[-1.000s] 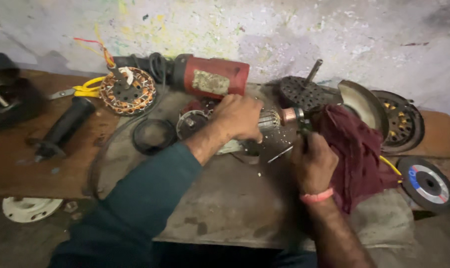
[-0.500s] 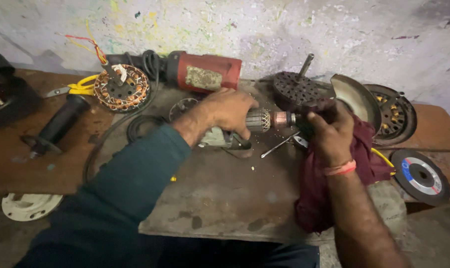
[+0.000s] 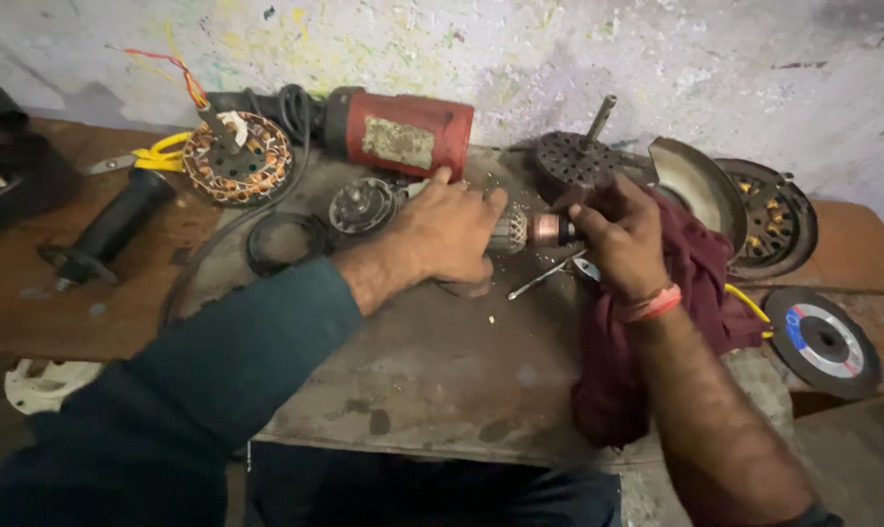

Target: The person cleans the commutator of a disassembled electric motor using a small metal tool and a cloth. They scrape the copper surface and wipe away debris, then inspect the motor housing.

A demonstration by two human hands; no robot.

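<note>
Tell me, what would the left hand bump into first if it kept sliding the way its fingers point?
Probably the right hand. The left hand points right along the motor part both hold, though depth is unclear.

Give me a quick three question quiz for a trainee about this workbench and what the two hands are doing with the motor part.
1. True or false: the left hand grips the motor armature.
2. Which thing lies under the right hand? A) maroon cloth B) newspaper C) glove
3. Fill in: the red power tool lies at the back, beside the copper-wound ____.

Key: 1 true; 2 A; 3 stator.
</note>
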